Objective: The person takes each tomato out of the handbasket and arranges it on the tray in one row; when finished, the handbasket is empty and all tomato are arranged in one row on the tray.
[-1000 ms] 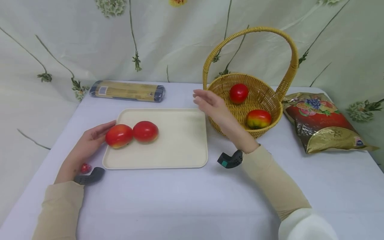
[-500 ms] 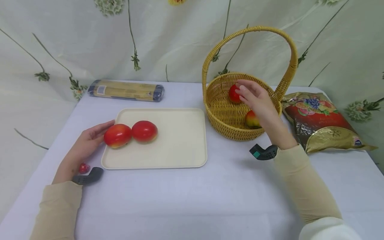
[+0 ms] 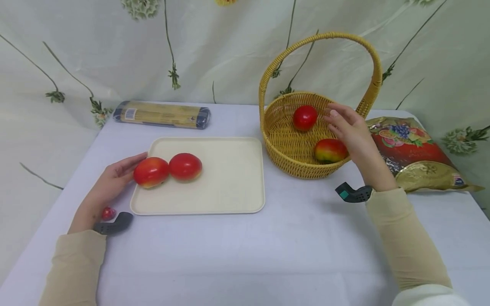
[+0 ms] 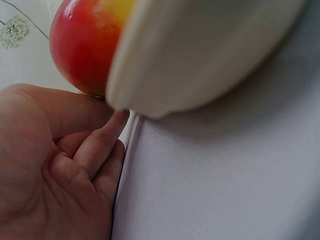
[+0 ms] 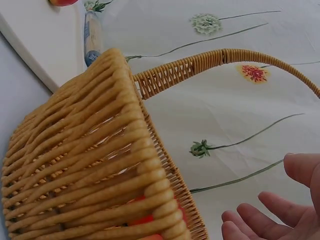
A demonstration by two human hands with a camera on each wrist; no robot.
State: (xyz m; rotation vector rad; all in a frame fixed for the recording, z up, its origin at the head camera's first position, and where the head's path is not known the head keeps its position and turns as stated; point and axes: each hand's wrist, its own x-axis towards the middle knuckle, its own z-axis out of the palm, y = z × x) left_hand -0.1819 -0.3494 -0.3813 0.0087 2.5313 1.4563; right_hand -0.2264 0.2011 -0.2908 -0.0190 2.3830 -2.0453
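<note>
My left hand [image 3: 111, 180] rests at the left edge of a cream tray [image 3: 226, 187], its fingertips right at the rim in the left wrist view. Two smooth red fruits lie on that tray: a mango-like red-yellow fruit [image 3: 151, 172] beside the hand and a redder oval fruit [image 3: 185, 166] against it. My right hand [image 3: 354, 131] hovers over the right side of a wicker basket [image 3: 296, 168], fingers loosely bent around nothing. Inside the basket sit a round red fruit [image 3: 305, 117] at the back and a red-yellow fruit [image 3: 330, 151] at the front.
The basket's tall handle [image 3: 321, 38] arches above it. A gold and red bag [image 3: 417, 148] lies to its right, partly behind the right arm. Behind the tray is a long wrapped packet [image 3: 162, 114]. A small red item [image 3: 108, 213] sits by the left wrist.
My right hand has swung rightward from near the tray's back right corner, across the basket, to its right side, carrying nothing. My left hand and the fruits have stayed put.
</note>
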